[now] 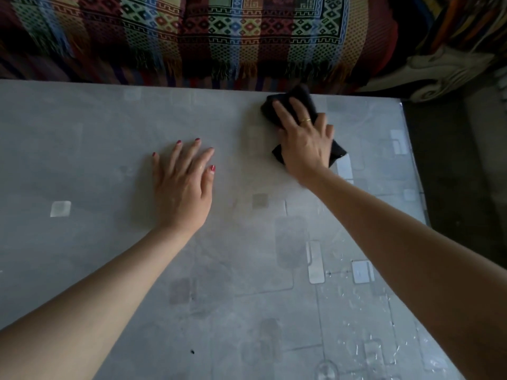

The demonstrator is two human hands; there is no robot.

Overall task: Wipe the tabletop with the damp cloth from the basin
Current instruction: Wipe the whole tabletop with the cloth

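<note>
A grey tabletop (96,149) with a pale square pattern fills most of the view. A dark folded cloth (292,98) lies on it near the far edge, right of centre. My right hand (304,141) presses flat on the cloth with straight, spread fingers, covering its middle. My left hand (183,185) rests flat on the bare tabletop to the left of the cloth, fingers spread, holding nothing. No basin is in view.
A colourful patterned blanket with fringes (192,37) hangs over furniture just beyond the table's far edge. The table's right edge (411,165) borders a dark floor. Wet streaks and droplets glisten on the near right part of the tabletop (365,338).
</note>
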